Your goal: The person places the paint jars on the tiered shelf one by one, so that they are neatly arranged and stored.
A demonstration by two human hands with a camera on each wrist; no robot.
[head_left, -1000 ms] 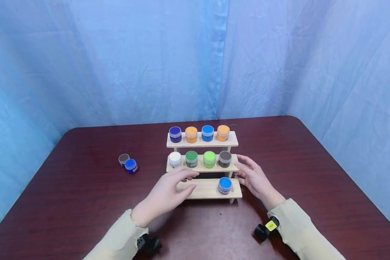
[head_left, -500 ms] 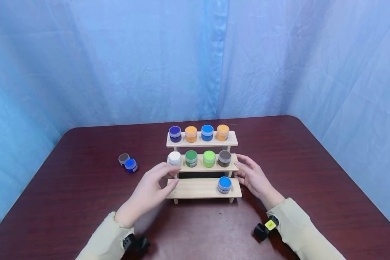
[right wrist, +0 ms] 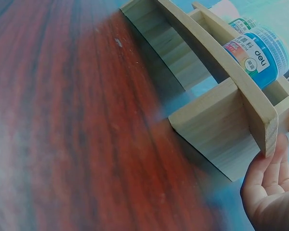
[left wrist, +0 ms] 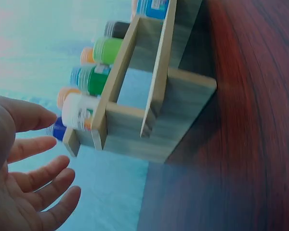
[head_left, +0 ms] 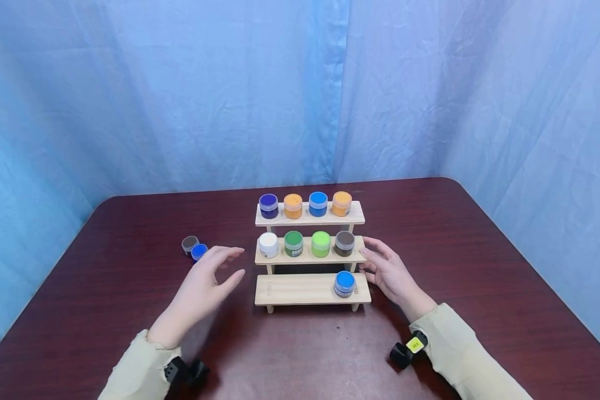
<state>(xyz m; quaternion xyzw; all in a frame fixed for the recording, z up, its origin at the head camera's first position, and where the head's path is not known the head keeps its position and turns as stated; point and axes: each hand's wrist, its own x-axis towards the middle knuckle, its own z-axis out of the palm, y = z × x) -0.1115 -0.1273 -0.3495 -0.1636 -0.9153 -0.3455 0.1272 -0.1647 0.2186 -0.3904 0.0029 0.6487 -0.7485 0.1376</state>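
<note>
A three-tier wooden display rack (head_left: 300,290) holds small paint jars. On its bottom tier, near the right end, stands a blue paint jar (head_left: 344,284). White (head_left: 268,245), green, light green and dark brown jars line the middle tier. My right hand (head_left: 391,276) holds the rack's right end, thumb by the middle shelf; in the right wrist view its fingers (right wrist: 262,175) bend in at the shelf end. Left of the rack, my left hand (head_left: 195,291) hovers with nothing in it, fingers apart and slightly bent. It partly covers a dark blue jar (head_left: 198,251) on the table.
A dark brown jar (head_left: 190,244) touches that blue one on the left of the dark red table (head_left: 130,289). Purple (head_left: 268,206), orange and blue jars fill the top tier. Light blue curtains (head_left: 220,94) hang behind and beside the table.
My left hand has moved left, from over the bottom tier to beside the rack, near the two loose jars. The right hand keeps its place on the rack.
</note>
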